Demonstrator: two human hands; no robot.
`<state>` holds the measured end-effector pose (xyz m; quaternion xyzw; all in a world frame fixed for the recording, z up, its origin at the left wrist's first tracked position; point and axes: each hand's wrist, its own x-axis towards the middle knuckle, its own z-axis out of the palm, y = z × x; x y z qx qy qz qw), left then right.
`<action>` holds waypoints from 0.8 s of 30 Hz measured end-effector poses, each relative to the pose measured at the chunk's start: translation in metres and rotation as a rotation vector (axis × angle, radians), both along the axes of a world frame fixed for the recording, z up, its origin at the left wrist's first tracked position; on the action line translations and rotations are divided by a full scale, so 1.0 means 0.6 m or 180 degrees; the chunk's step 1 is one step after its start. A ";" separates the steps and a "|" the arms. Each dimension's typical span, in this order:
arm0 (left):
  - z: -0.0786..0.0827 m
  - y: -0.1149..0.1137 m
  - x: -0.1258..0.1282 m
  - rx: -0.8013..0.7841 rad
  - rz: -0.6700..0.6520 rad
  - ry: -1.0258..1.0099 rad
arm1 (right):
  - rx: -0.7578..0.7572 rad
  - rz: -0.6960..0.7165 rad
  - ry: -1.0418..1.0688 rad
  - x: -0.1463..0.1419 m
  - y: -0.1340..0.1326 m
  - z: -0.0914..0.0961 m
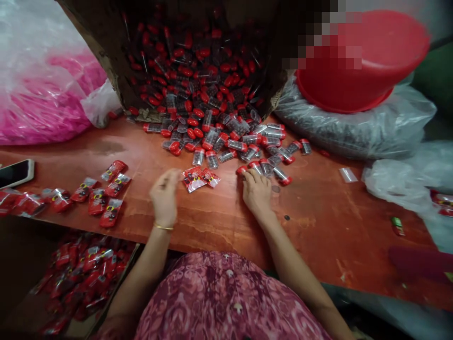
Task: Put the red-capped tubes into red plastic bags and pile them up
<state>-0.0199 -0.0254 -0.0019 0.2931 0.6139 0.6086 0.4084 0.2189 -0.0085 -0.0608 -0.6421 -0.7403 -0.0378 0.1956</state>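
Note:
My left hand (pixel 164 196) hovers over the red-brown table (pixel 318 222), fingers curled together in a loose pinch; whether it holds anything is hidden by blur. Just right of it lie two or three red sachets (pixel 198 178). My right hand (pixel 256 191) rests on the table, fingertips touching small clear tubes with red caps (pixel 264 166) at the near edge of a pile. That pile of tubes (pixel 215 134) spills from a tipped cardboard box (pixel 106 52) at the back.
Several red sachets (pixel 99 193) lie at the left near a phone (pixel 16 173). A box of sachets (pixel 81 276) sits below the table edge. A pink-filled plastic bag (pixel 42 94) is back left; a red basin (pixel 364 71) rests on a dark bag (pixel 357 127) back right.

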 end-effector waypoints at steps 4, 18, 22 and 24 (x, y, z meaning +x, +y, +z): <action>-0.003 0.024 0.069 0.0064 -0.1302 0.2324 | 0.0161 -0.0105 0.0173 0.009 -0.027 -0.009; -0.055 0.050 0.063 -0.0023 -0.1566 0.3501 | 0.0251 0.0346 0.0809 -0.057 -0.030 0.024; -0.055 0.049 0.069 -0.0021 -0.1488 0.3435 | 0.0185 0.0447 0.0939 -0.074 -0.029 0.026; -0.051 0.048 0.067 0.0051 -0.1393 0.3370 | 0.0157 0.0452 0.1177 -0.077 -0.030 0.027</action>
